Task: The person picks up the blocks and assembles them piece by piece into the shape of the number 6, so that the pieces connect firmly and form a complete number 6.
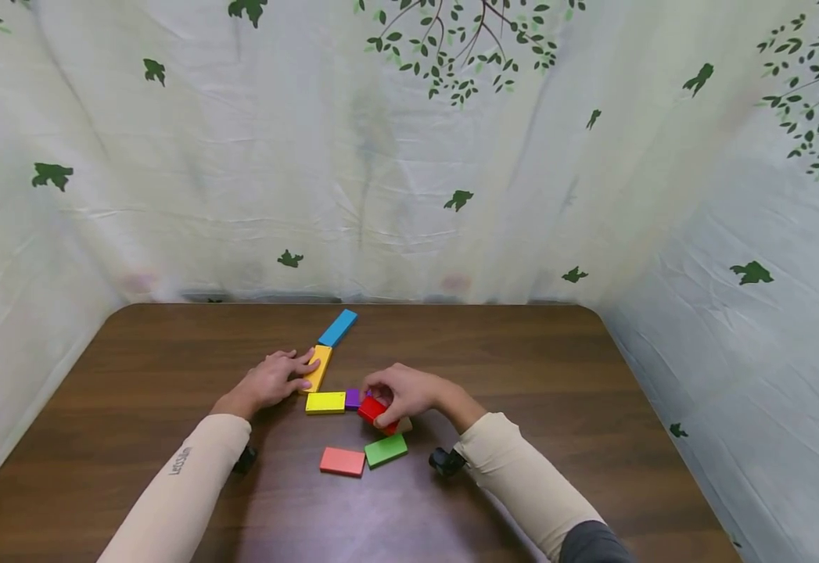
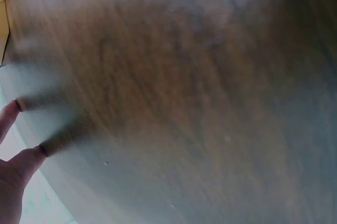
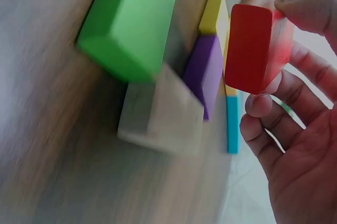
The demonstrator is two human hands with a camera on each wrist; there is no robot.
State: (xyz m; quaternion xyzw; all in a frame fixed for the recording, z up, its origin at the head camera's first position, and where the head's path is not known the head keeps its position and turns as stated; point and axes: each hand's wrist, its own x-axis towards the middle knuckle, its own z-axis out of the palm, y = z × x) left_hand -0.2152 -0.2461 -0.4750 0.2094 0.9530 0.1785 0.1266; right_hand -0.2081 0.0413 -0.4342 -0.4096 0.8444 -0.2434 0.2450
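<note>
- Red block [image 1: 374, 409] is pinched in the right hand [image 1: 409, 389], thumb on one side and fingers on the other; it is tilted and, in the right wrist view, looks raised off the table [image 1: 522, 360].
- Just under that hand lies a pale wooden block [image 1: 405, 424], partly hidden in the head view, with a purple block [image 1: 352, 399] beside it, just left of the red one.
- Nearer the body than the right hand sit a green block [image 1: 386, 450] and, to its left, a pink block [image 1: 342, 461], end to end.
- Left hand [image 1: 277, 379]: fingers spread and extended, their tips resting at the orange block [image 1: 319, 367]; it seems to steady that piece rather than grasp it.
- Just beyond the left fingers is a blue block [image 1: 338, 328], meeting the orange one's far end; to their near right is a yellow block [image 1: 325, 403], next to the purple.
- Step in hand, as I judge it: joining flat blocks into a bending line, with the red piece being handled at the bend under the right hand. Whether it is being lowered or lifted, I cannot tell.
- Next move would call for levelling the red block, choosing its spot by the purple and pale pieces, and releasing gently so neighbours are not nudged.
</note>
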